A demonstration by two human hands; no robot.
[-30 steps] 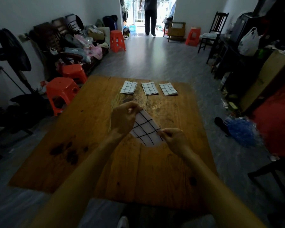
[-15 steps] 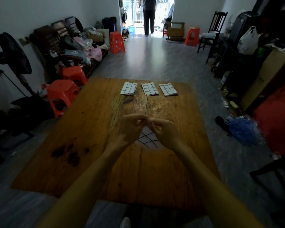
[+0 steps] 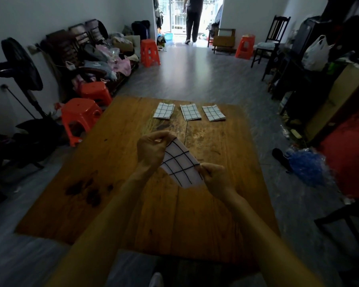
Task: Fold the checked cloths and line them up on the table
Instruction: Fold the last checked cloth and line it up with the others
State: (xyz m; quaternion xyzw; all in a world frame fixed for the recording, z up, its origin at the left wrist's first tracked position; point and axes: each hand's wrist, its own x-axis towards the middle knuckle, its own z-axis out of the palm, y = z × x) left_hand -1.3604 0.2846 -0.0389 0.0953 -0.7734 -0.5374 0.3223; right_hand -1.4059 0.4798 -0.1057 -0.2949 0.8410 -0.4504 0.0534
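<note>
Left hand (image 3: 151,150), right hand (image 3: 215,176) pinch checked cloth (image 3: 181,164) ends; fingertips seemingly hidden behind

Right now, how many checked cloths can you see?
4. Three folded white black-checked cloths lie in a row at the wooden table's far edge: left, middle, right. The fourth is held by left hand and right hand.

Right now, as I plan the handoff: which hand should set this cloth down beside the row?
Right hand, probably: it holds the cloth nearer the open spot right of the folded row.
</note>
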